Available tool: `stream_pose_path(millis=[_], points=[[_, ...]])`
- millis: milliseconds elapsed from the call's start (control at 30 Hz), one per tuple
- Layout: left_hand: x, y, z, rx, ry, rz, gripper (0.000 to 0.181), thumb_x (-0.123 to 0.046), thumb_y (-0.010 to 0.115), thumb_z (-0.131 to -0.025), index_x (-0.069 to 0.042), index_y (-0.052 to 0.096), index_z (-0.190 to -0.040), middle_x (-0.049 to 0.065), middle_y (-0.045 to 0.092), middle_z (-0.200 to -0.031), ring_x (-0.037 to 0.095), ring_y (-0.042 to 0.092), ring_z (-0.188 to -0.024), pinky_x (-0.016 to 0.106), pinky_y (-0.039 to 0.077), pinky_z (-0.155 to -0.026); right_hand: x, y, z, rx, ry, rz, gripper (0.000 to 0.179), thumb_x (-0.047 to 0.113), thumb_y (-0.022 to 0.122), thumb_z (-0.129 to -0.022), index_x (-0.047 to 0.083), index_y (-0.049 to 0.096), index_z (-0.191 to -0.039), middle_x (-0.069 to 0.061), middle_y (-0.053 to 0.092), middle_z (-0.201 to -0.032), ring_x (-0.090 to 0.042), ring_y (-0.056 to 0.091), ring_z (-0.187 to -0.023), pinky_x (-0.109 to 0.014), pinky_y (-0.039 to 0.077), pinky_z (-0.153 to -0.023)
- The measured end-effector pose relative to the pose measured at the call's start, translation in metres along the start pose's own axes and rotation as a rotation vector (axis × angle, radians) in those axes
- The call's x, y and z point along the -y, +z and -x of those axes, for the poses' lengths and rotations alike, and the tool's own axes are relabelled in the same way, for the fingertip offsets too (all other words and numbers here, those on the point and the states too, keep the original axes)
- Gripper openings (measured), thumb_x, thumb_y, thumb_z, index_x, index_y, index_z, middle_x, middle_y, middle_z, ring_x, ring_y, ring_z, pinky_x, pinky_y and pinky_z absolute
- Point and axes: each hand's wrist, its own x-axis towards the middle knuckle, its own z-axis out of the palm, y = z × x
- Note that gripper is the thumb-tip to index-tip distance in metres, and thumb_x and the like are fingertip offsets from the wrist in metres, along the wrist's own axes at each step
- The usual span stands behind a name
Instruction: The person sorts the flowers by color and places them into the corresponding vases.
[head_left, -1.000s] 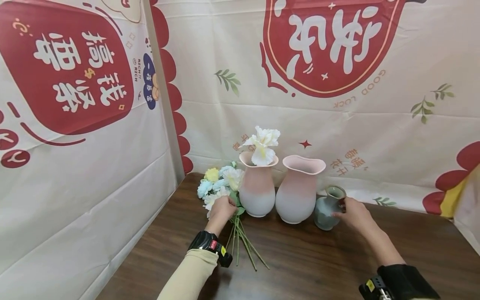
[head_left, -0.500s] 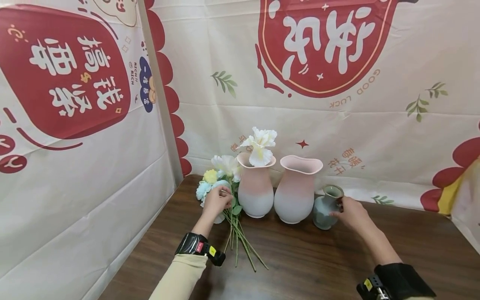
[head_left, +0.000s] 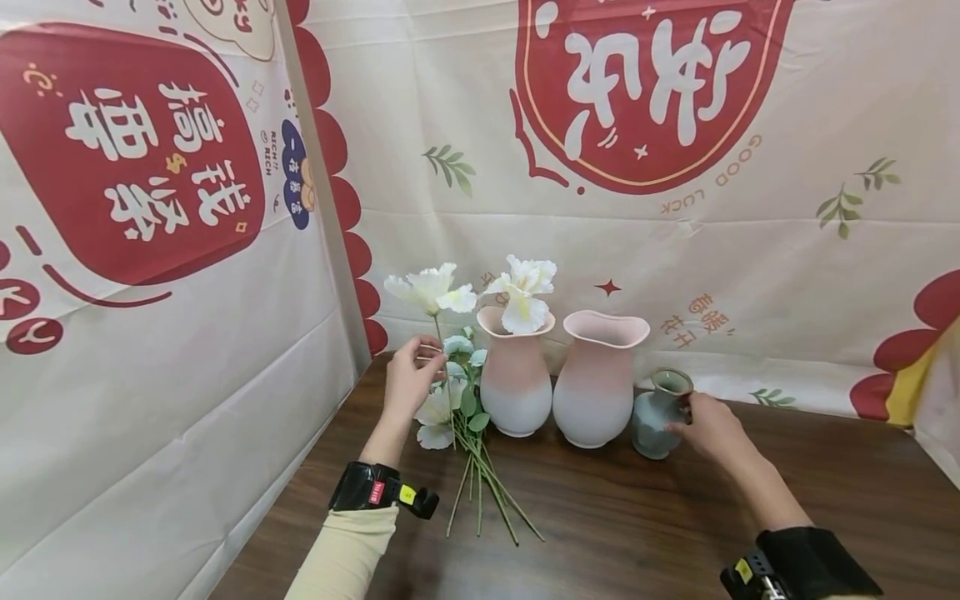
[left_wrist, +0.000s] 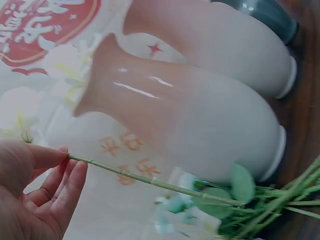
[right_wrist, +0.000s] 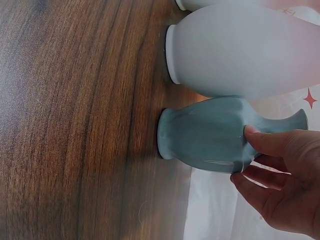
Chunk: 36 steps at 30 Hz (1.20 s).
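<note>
At nine o'clock from the middle of the head view, a white cloth wall (head_left: 225, 358) printed with a red panel and white characters. Between seven and eight o'clock, the left hand (head_left: 408, 375), with a black strap (head_left: 363, 486) at the wrist, pinching a thin green stem (left_wrist: 152, 181) between thumb and fingertips. Close to nine o'clock, atop that stem, a white flower (head_left: 432, 290), held nearly upright. Just past six o'clock, lying on a brown wood-grain table (head_left: 600, 525), a bunch of flowers (head_left: 468, 404), blue and white, with stems fanning toward five and six. Cannot tell whether the pinched stem's lower end touches it. At five o'clock, upright, a first tall vase (head_left: 516, 392), pink above and white below, with a white bloom (head_left: 525, 292) at its mouth. At four o'clock, just beside it, a second tall vase (head_left: 596, 387) in the same colours. Farther out at four o'clock, a small blue-green vase (head_left: 651, 429), upright on the table. At this small vase's three o'clock, the right hand (head_left: 712, 425), gripping it near the neck, thumb and fingers on opposite sides.
</note>
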Motion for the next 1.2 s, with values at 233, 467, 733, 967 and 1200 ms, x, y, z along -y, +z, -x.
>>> stream_pose_path(millis=[233,467,733,967,1200], points=[[-0.029,-0.007,-0.008,-0.062,0.136,0.002,0.019,-0.005,0.067,-0.093,0.001,0.065,-0.112,0.023,0.068,-0.102,0.033,0.071,-0.093,0.023,0.062,-0.074,0.0,-0.001,0.001,0.008,0.0,0.005,0.055,0.017,0.074,-0.087,-0.022,0.052,-0.12,-0.04,0.061,-0.114,-0.057,0.058,-0.107,-0.059,0.054,-0.079],[-0.057,-0.01,-0.014,-0.082,0.243,0.023,0.02,-0.004,0.067,-0.093,0.001,0.063,-0.111,0.023,0.067,-0.101,0.032,0.068,-0.093,0.025,0.062,-0.075,-0.002,0.001,-0.001,-0.015,-0.018,0.014,0.053,0.016,0.075,-0.086,-0.02,0.053,-0.118,-0.039,0.062,-0.111,-0.056,0.059,-0.105,-0.06,0.053,-0.08],[-0.077,-0.012,-0.022,-0.093,0.319,0.045,0.018,-0.003,0.067,-0.093,0.001,0.062,-0.11,0.021,0.066,-0.1,0.028,0.069,-0.09,0.026,0.062,-0.077,-0.002,0.001,-0.002,-0.017,-0.015,0.012,0.053,0.015,0.075,-0.086,-0.02,0.053,-0.118,-0.04,0.062,-0.112,-0.056,0.059,-0.105,-0.059,0.053,-0.08],[-0.095,-0.005,-0.031,-0.113,0.401,0.081,0.018,-0.003,0.067,-0.093,0.0,0.062,-0.11,0.018,0.065,-0.1,0.016,0.066,-0.086,0.025,0.062,-0.078,-0.001,0.001,-0.004,-0.014,-0.019,0.026,0.051,0.016,0.075,-0.086,-0.02,0.054,-0.116,-0.039,0.062,-0.11,-0.055,0.06,-0.103,-0.058,0.054,-0.08],[-0.11,0.01,-0.042,-0.113,0.493,0.137,0.019,-0.001,0.066,-0.093,0.002,0.061,-0.111,0.018,0.064,-0.099,0.009,0.062,-0.084,0.025,0.062,-0.078,0.0,0.001,-0.004,-0.001,0.0,0.018,0.052,0.016,0.075,-0.087,-0.02,0.053,-0.117,-0.039,0.061,-0.111,-0.054,0.06,-0.105,-0.058,0.054,-0.08]])
